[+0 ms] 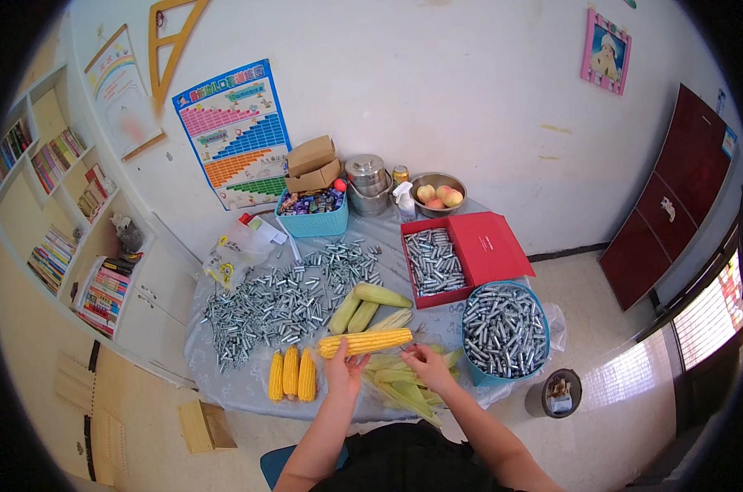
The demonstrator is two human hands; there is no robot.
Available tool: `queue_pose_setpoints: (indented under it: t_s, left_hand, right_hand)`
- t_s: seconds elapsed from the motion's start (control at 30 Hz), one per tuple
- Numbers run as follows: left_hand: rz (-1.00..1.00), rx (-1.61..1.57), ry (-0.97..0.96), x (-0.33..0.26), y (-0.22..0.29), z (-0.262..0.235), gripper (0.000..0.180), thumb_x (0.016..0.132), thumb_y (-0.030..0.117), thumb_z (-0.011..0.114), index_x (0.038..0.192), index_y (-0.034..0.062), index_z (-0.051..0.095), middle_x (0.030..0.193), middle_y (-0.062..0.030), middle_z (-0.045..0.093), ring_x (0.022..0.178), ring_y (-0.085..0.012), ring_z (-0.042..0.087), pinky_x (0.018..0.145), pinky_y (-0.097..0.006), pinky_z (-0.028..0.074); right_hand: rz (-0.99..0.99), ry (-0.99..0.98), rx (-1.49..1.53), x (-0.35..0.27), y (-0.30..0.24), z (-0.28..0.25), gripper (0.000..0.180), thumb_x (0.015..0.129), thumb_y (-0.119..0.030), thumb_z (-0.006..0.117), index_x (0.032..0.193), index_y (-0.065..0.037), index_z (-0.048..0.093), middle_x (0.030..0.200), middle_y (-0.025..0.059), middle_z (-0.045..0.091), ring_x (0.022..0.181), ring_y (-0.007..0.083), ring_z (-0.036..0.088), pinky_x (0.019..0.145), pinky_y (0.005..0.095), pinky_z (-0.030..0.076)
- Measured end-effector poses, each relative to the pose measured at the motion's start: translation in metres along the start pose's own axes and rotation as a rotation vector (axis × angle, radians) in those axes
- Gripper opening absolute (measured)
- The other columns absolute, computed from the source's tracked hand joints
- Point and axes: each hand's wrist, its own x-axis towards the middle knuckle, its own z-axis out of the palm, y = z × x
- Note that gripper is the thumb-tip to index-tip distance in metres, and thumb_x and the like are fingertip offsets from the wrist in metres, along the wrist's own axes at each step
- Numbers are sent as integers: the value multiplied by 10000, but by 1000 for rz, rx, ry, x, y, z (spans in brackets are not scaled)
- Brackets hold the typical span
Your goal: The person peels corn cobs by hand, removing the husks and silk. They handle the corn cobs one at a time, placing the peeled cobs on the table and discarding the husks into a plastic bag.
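Left hand has its grip clenched around the near end of a husked yellow corn cob, which lies roughly crosswise above the worktop, its far end pointing toward the person's right. Right hand sits just beside the cob's right end, fingers curled down onto a heap of pale green husks; whether that grip is closed on a husk leaf or merely resting on it cannot be told at this size. Three more stripped yellow cobs lie side by side at the near edge, left of the left hand. Behind the held cob, a few unhusked green ears lie in a loose cluster. A wide scatter of small silver metal cylinders covers the left half of the grey cloth. A red box, lid open, holds more of the same cylinders; a blue basket just right of the right hand is full of them. Toward the wall: a second blue basket with dark small items, cardboard boxes, a steel pot, a metal bowl of apples.
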Motion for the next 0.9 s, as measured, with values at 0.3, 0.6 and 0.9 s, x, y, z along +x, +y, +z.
queue_pose_setpoints:
  t_s: [0.3,0.6,0.9]
  left_hand:
    - [-110,-32,17,-6,0,4,325,831,257,644,1088,105,514,1039,-67,554,932,-233,543,844,-447,453]
    - [48,8,108,18,35,-45,288,830,277,642,1046,117,539,960,-44,580,876,-196,559,754,-356,470]
    - [181,23,276,34,117,-123,283,821,326,644,951,97,540,868,-37,576,716,-161,560,568,-296,463]
  right_hand:
    - [8,-47,389,13,13,8,226,887,-217,570,947,-7,629,717,-28,559,615,58,481,559,208,409]
    - [21,296,699,13,1,-41,174,905,-196,535,870,-41,605,611,-47,453,523,46,398,505,208,357]
    - [114,60,261,9,18,-23,200,878,-183,574,873,1,653,679,-8,562,582,52,489,521,210,422]
